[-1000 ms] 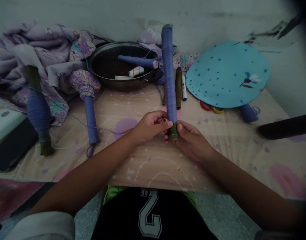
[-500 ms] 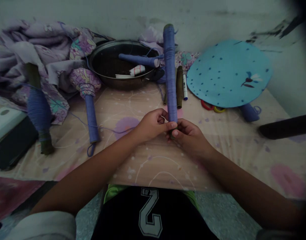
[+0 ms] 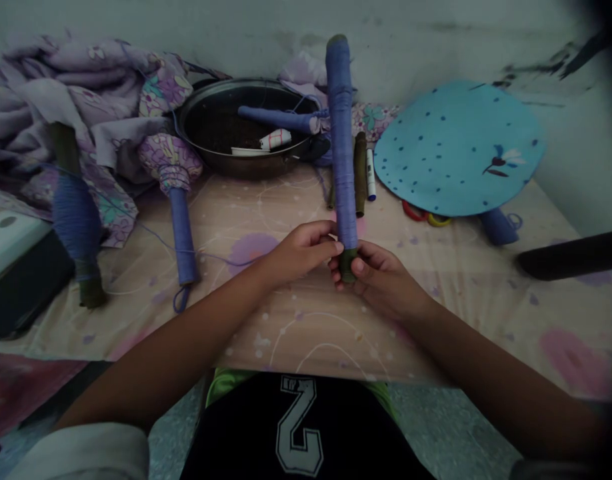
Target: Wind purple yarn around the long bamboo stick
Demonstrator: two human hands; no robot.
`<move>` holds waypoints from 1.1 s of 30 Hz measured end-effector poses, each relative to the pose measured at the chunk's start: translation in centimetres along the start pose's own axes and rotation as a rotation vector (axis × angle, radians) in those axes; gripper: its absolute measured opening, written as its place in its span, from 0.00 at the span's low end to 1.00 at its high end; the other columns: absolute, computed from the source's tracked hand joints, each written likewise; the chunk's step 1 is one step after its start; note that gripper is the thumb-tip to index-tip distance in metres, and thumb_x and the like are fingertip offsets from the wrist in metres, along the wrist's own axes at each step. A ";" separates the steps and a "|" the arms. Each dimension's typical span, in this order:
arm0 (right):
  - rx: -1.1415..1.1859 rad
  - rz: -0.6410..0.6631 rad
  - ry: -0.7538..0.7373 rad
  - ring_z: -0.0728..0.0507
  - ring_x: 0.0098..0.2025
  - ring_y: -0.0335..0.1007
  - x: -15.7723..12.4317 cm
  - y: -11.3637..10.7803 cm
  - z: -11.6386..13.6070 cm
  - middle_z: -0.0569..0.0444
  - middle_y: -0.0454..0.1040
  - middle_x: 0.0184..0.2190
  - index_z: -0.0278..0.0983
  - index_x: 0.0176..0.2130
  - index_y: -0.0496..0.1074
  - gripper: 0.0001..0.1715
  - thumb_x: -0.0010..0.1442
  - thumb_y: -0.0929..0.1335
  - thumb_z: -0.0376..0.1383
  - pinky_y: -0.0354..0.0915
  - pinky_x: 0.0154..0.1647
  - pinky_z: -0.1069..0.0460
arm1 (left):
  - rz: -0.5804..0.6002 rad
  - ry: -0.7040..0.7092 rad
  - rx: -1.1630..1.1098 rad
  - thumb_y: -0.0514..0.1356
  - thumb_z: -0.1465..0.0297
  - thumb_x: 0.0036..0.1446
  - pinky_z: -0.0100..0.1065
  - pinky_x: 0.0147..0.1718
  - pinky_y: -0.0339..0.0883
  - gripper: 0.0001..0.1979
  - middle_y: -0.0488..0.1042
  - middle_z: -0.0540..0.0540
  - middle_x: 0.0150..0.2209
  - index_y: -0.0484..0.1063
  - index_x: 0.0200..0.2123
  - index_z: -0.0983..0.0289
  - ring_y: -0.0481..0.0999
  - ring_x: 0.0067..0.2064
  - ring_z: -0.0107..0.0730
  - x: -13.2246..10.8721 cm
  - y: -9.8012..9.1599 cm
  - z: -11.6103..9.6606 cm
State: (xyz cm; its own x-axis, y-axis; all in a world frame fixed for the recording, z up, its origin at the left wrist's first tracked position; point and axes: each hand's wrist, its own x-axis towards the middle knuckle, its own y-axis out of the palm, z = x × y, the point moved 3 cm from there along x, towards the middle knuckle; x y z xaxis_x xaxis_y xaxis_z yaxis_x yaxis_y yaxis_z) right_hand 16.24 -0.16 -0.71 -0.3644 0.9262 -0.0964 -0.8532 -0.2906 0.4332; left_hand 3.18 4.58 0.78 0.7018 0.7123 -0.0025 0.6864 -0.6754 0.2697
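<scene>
One blue-wrapped stick [image 3: 341, 133] stands upright at 12 o'clock from your hands | your left hand [image 3: 301, 253] pinches it in a narrow grip | your right hand [image 3: 381, 277] curls close round its low end | the thread [image 3: 342, 200] covers nearly all of it | only the dark bottom tip [image 3: 348, 265] is bare
</scene>
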 end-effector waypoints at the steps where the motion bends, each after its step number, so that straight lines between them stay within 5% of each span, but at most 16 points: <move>1: -0.002 0.008 0.003 0.50 0.33 0.70 0.0 -0.1 0.0 0.54 0.72 0.33 0.38 0.38 0.71 0.13 0.52 0.71 0.40 0.69 0.33 0.54 | 0.003 0.002 0.019 0.56 0.72 0.52 0.25 0.22 0.65 0.06 0.66 0.47 0.22 0.65 0.34 0.68 0.70 0.22 0.21 0.0 0.0 0.0; 10: -0.111 -0.009 -0.028 0.50 0.32 0.70 -0.4 -0.3 -0.4 0.53 0.72 0.33 0.38 0.42 0.71 0.11 0.59 0.67 0.39 0.68 0.36 0.52 | -0.115 0.067 0.253 0.60 0.64 0.51 0.24 0.18 0.58 0.12 0.66 0.47 0.20 0.63 0.33 0.67 0.67 0.19 0.20 0.0 -0.3 0.3; 23: -0.165 -0.083 -0.025 0.52 0.29 0.68 0.1 -0.7 -0.2 0.56 0.71 0.30 0.36 0.38 0.71 0.10 0.55 0.70 0.38 0.65 0.32 0.55 | -0.200 0.073 0.416 0.63 0.62 0.46 0.25 0.23 0.62 0.17 0.69 0.50 0.25 0.66 0.33 0.68 0.69 0.26 0.24 0.4 -0.8 0.7; 33: 0.069 -0.004 0.017 0.50 0.32 0.68 0.0 -0.3 0.1 0.53 0.71 0.32 0.37 0.37 0.73 0.10 0.58 0.68 0.41 0.66 0.34 0.53 | 0.018 0.061 0.026 0.56 0.72 0.53 0.29 0.25 0.69 0.07 0.67 0.47 0.22 0.63 0.36 0.68 0.72 0.23 0.24 0.2 0.2 0.2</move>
State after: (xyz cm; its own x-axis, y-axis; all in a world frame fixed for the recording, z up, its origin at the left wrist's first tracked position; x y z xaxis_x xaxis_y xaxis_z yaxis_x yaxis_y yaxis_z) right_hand 16.53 -0.09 -0.77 -0.3675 0.9231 -0.1132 -0.8274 -0.2689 0.4931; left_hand 3.50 4.50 0.66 0.7019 0.7096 0.0608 0.6789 -0.6924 0.2443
